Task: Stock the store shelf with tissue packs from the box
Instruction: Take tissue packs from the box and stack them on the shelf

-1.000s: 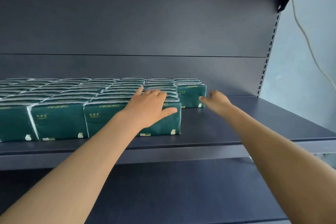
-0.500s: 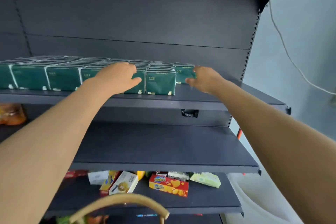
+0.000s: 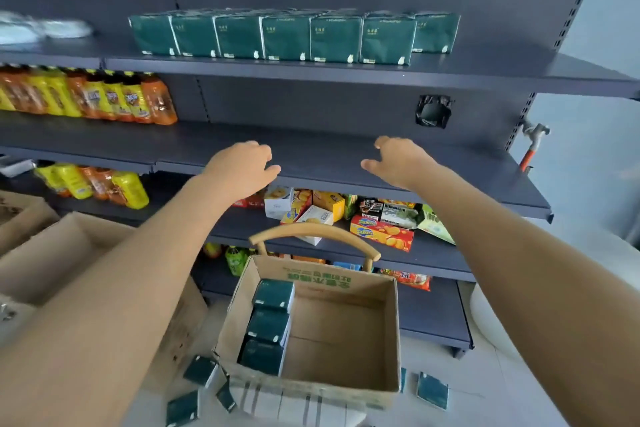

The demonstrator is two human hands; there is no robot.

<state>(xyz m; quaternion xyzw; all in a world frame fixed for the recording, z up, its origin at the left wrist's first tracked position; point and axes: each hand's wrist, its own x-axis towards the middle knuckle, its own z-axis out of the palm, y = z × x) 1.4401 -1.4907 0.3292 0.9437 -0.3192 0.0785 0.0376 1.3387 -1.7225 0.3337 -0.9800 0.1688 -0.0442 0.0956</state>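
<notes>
The left hand (image 3: 242, 168) and right hand (image 3: 398, 161) hover apart in front of the middle shelf (image 3: 329, 152). Both hold nothing, and their fingers are loosely curled. On the top shelf (image 3: 346, 74), a row of green tissue packs (image 3: 287, 38) stands close to the front edge, and open board runs from the row's right end to the upright. Below, the cardboard box (image 3: 329, 388) keeps a column of spare packs (image 3: 268, 324) against its left wall, with its brown bottom showing to their right. Loose packs (image 3: 201, 369) lie on the floor beside it.
</notes>
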